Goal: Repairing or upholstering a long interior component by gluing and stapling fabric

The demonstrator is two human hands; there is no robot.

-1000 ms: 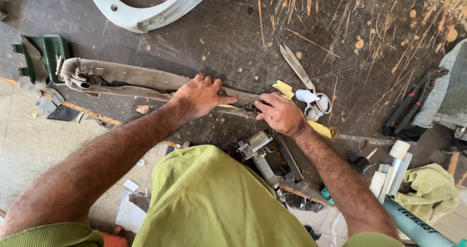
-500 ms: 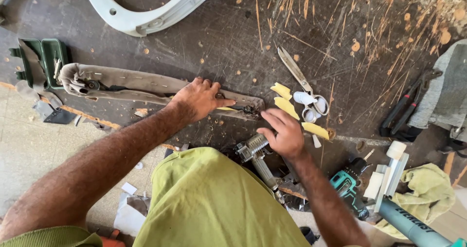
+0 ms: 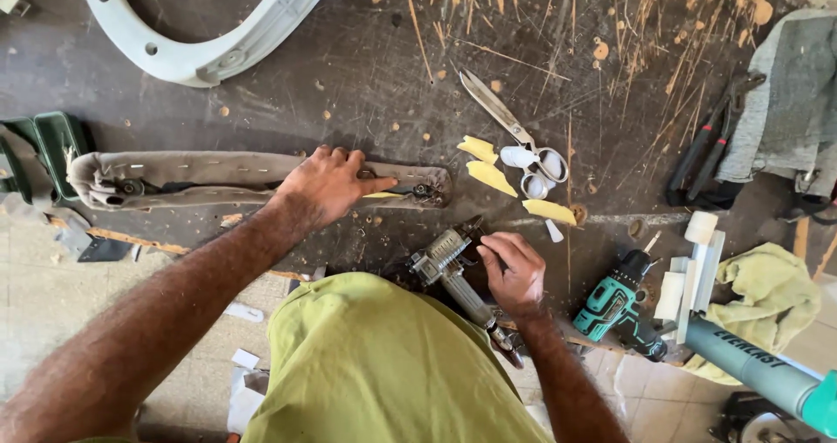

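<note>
Half the staple gun (image 3: 446, 260) under right hand (image 3: 516, 273)

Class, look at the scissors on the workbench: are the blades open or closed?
Closed. The scissors lie flat on the dark workbench, their blades together as one narrow point and the white handle loops side by side.

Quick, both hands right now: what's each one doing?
Left hand: flat, pressing on the fabric strip.
Right hand: closing on the metal stapler.

Open bench (image 3: 349, 85) between white curved frame (image 3: 218, 55) and scissors (image 3: 514, 129), yellow foam scraps (image 3: 493, 177) crowd scissors, teal drill (image 3: 610, 308) blocks right edge, pliers (image 3: 706, 151) beyond
</note>
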